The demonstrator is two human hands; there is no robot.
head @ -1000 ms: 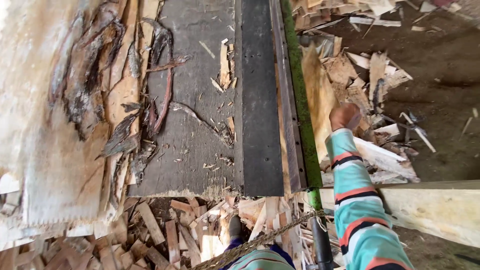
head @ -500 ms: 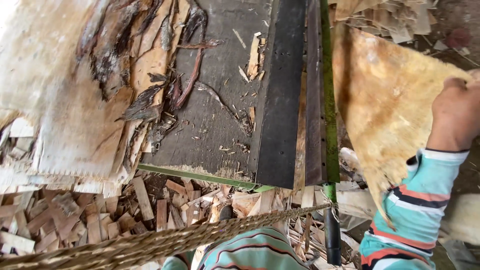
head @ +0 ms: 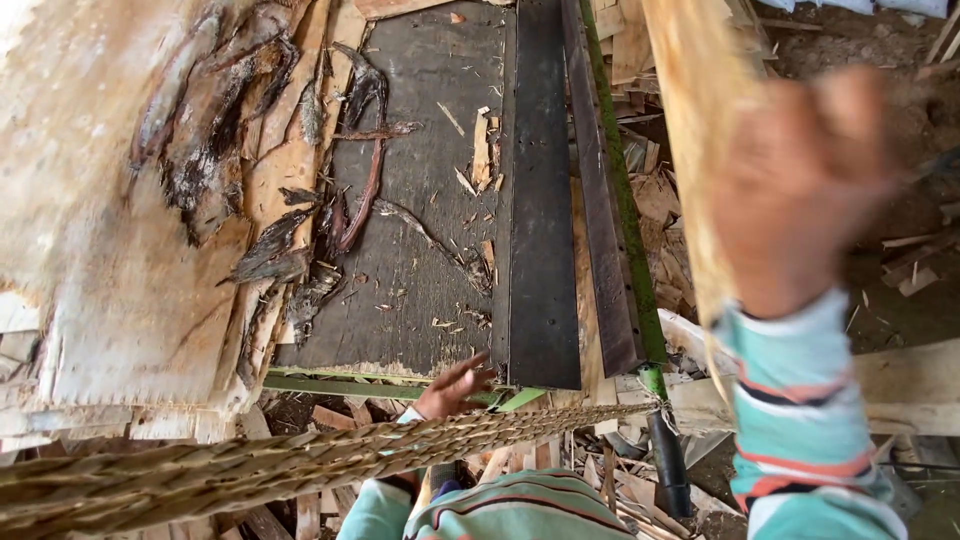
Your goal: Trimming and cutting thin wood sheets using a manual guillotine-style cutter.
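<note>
My right hand (head: 800, 190) is raised close to the camera and blurred. It grips a thin pale sheet of wood veneer (head: 695, 140) that stands on edge in front of it. My left hand (head: 452, 387) is low down, fingers spread, at the near edge of the dark flat machine bed (head: 420, 250), touching or just short of it. It holds nothing. Both arms wear sleeves striped in teal, white and orange. A dark metal blade bar (head: 542, 220) runs along the bed's right side.
A big torn veneer sheet with dark bark patches (head: 130, 220) lies over the bed's left side. A thick twisted rope (head: 250, 470) crosses the lower view. A green frame rail (head: 625, 210), a black handle (head: 668, 460) and wood scraps (head: 660, 195) lie to the right.
My right hand has lifted the veneer sheet from the scrap pile up towards the camera. My left hand has come into view at the bed's near edge.
</note>
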